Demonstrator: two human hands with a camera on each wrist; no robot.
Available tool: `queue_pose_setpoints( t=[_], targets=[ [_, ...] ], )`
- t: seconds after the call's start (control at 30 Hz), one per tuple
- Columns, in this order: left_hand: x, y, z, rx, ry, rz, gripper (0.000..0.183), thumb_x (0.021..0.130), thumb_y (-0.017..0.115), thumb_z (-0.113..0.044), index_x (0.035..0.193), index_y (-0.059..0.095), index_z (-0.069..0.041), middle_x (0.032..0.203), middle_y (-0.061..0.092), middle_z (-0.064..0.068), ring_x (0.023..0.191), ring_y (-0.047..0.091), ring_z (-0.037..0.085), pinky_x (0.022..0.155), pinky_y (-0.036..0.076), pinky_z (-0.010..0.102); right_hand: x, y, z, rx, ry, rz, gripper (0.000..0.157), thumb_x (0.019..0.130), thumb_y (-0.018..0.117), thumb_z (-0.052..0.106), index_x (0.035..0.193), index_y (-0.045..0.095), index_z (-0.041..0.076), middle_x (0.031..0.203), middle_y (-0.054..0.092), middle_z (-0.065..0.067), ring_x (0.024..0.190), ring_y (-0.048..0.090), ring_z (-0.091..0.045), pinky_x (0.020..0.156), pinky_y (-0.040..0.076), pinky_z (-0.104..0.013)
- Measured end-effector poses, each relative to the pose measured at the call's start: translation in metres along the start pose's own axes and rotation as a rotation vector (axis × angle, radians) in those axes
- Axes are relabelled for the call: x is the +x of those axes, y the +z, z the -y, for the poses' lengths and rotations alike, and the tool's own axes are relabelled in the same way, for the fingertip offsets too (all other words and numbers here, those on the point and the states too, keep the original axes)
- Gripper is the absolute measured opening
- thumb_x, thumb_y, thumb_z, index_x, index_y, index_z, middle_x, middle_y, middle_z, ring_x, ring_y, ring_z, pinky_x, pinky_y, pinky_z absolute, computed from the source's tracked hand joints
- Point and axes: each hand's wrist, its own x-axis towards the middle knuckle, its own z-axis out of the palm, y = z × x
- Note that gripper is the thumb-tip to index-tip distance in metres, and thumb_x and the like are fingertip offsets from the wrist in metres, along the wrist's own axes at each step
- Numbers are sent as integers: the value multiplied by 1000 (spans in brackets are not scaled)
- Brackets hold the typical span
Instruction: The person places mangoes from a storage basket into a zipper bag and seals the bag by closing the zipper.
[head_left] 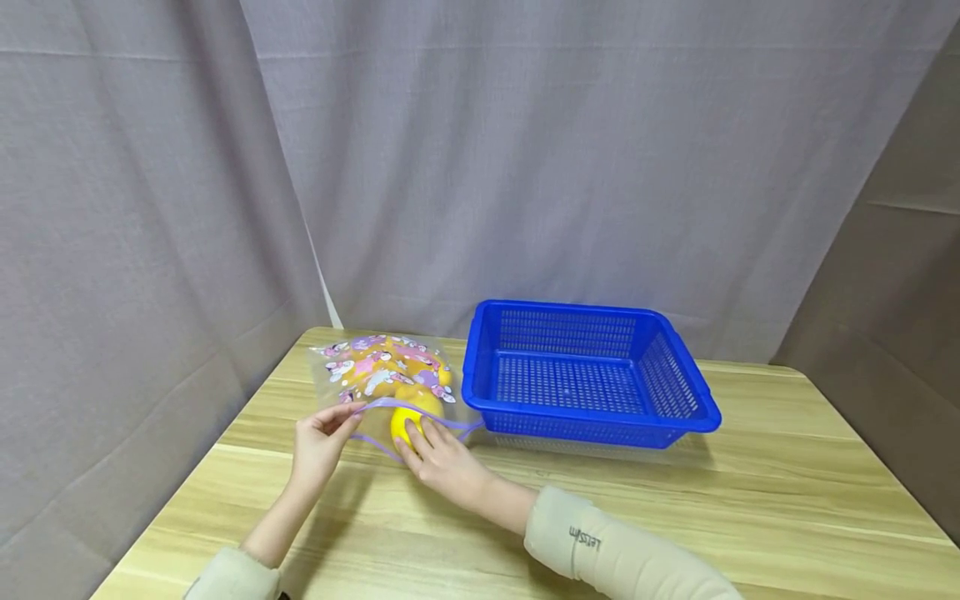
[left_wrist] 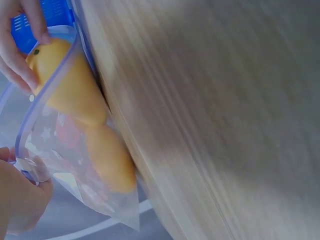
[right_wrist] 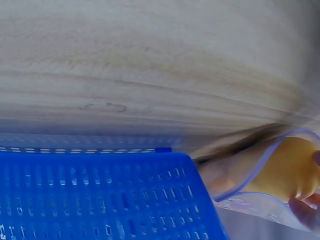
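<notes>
A clear zip bag (head_left: 381,383) with pink and purple cartoon prints lies at the left of the table, its purple-edged mouth spread towards me. My left hand (head_left: 321,442) pinches the left part of that mouth between thumb and fingers. My right hand (head_left: 448,467) grips a smooth yellow mango (head_left: 405,423) at the bag's opening, fingers over its end. In the left wrist view the mango (left_wrist: 70,85) lies mostly inside the bag, and its tip with a dark spot shows between the right hand's fingers. Another orange-yellow fruit (left_wrist: 110,160) lies deeper in the bag, partly behind the prints.
A blue plastic basket (head_left: 592,425) with slotted walls stands right of the bag, near the bag's right corner. Grey curtains (head_left: 540,167) hang behind and beside the wooden table (head_left: 795,483).
</notes>
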Motion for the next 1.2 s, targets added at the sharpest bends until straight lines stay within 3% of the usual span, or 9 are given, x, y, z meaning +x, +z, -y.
queue_pose_setpoints(
  t=[0.2, 0.4, 0.5, 0.7, 0.8, 0.9, 1.03, 1.13, 1.2],
  targets=[
    [1, 2, 2, -10, -6, -15, 18, 82, 61, 13, 98, 62, 20, 74, 64, -28, 69, 62, -9, 62, 52, 8, 2, 9, -3, -22, -21, -99, 30, 87, 44, 3, 106, 65, 13, 111, 63, -7, 96, 58, -20, 84, 56, -26],
    [1, 3, 1, -10, -6, -14, 19, 82, 62, 11, 99, 62, 19, 75, 64, -28, 70, 63, -7, 64, 53, 8, 13, 15, -4, -52, -29, -131, 26, 83, 45, 1, 97, 63, 13, 95, 61, 0, 82, 56, -14, 77, 54, -22],
    [1, 4, 0, -11, -9, -2, 20, 82, 63, 9, 100, 63, 18, 77, 64, -28, 70, 63, -7, 64, 53, 8, 20, 17, -3, -45, -2, -157, 20, 82, 48, 2, 93, 61, 13, 90, 60, 2, 79, 55, -12, 74, 53, -20],
    [-1, 4, 0, -18, -8, 6, 19, 82, 63, 10, 99, 63, 17, 77, 64, -27, 70, 63, -5, 62, 53, 9, 26, 20, 6, 16, 75, -194, 9, 83, 54, 7, 85, 58, 15, 79, 58, 4, 66, 54, -10, 52, 48, -14],
    [-2, 4, 1, -20, -8, 16, 18, 82, 62, 11, 99, 63, 18, 76, 64, -26, 71, 64, -4, 64, 53, 9, 25, 19, 9, 37, 90, -143, 9, 79, 59, 7, 83, 59, 15, 78, 59, 4, 68, 54, -10, 55, 50, -14],
    [-3, 3, 3, -11, -10, 27, 19, 83, 62, 10, 100, 63, 18, 77, 65, -27, 72, 63, -5, 66, 53, 8, 26, 17, 11, 63, 79, -58, 13, 78, 61, 7, 89, 61, 15, 84, 62, 5, 79, 59, -11, 71, 54, -18],
    [-2, 2, 6, 19, -20, 17, 19, 82, 62, 12, 100, 64, 17, 87, 74, 4, 72, 63, -6, 68, 53, 9, 27, 12, 15, 105, 66, 122, 27, 85, 58, 9, 111, 63, 14, 105, 67, 1, 102, 62, -13, 92, 52, -22],
    [-2, 0, 6, 46, -22, 14, 17, 82, 62, 12, 98, 65, 16, 97, 67, 28, 72, 63, -5, 67, 53, 9, 28, 8, 18, 148, 82, 271, 37, 90, 54, 10, 127, 57, 13, 124, 62, -2, 117, 58, -15, 100, 48, -26],
    [-2, -2, 6, 49, -15, 22, 17, 82, 62, 12, 98, 65, 16, 98, 66, 30, 73, 63, -5, 68, 54, 9, 29, 6, 19, 172, 90, 335, 40, 92, 52, 11, 132, 54, 14, 131, 59, -2, 122, 55, -16, 103, 46, -27]
  ],
)
